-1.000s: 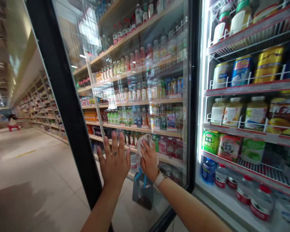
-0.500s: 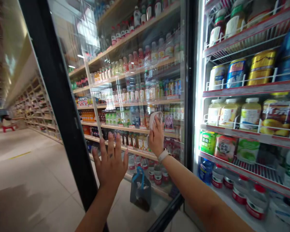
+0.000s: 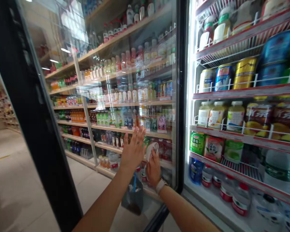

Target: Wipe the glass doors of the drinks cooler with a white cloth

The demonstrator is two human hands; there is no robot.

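white cloth point(image 3: 151, 150) under the right hand's point(image 3: 153, 167) grip, fingers pressing it on clear glass door point(image 3: 120, 74)

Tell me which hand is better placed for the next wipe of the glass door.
Right, most likely: the right hand holds the white cloth up to the glass door, while the left hand is open and shows no cloth.

Wire shelves point(image 3: 232, 95) hold bottles point(image 3: 235, 116), cans point(image 3: 223, 77) and colorful packs point(image 3: 213, 149).
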